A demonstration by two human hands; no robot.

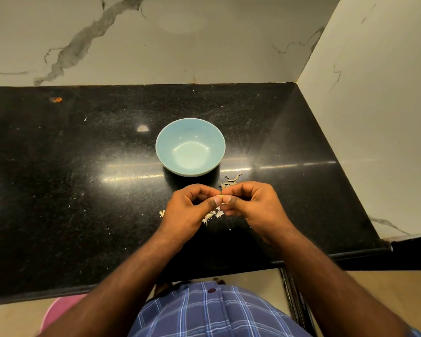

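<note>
Your checked shirt point(204, 312) sits at the counter's point(83, 190) front edge. Just beyond it, your left hand point(190, 207) and right hand point(250, 203) together pinch a small pale piece point(220, 197), held over the peel scraps point(210, 216) and short of the blue bowl point(157, 144). Only your fingertips hold it, so one hard pull could flick it into the scraps or off the edge.

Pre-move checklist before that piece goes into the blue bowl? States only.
1. Grip: left hand and right hand both pinch the small pale piece: ok.
2. Peel: piece fully peeled: cannot tell, fingers hide it.
3. Target: blue bowl upright, apart from the hands: ok.
4. Bowl inside bare: ok.
5. Debris: peel scraps on the black countertop, none in the bowl: ok.
</note>
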